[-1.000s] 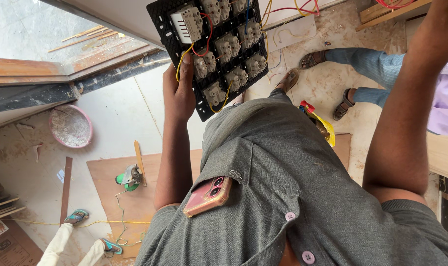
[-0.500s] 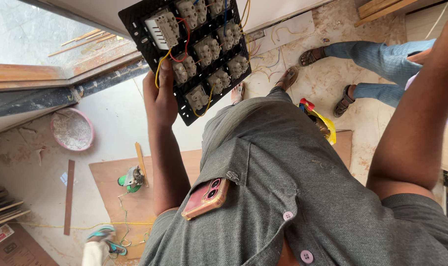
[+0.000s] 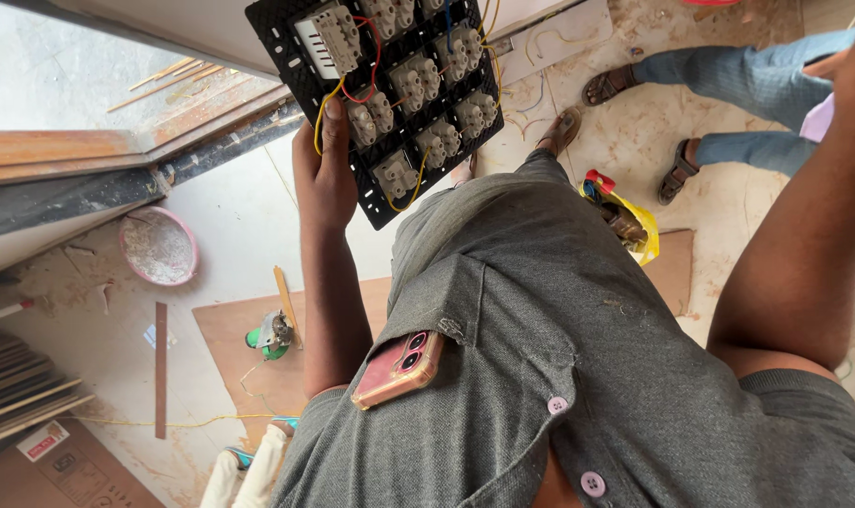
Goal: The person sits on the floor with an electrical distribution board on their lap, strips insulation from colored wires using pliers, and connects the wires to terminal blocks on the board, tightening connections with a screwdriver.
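One hand (image 3: 322,179) grips switch panel (image 3: 385,89) abv dusty floor (image 3: 230,216).

Cardboard box (image 3: 79,470) at near left corner on the floor, brown, flat top facing up, partly cut off by the picture edge. White rectangular label (image 3: 42,439) with red print stuck on its far left corner, tilted. Darker printed marking on the box top beside the label, too small to tell. Yellow plastic bag (image 3: 634,221) on the floor right of centre, crumpled, red bit at its far end. No signs or lit screens.
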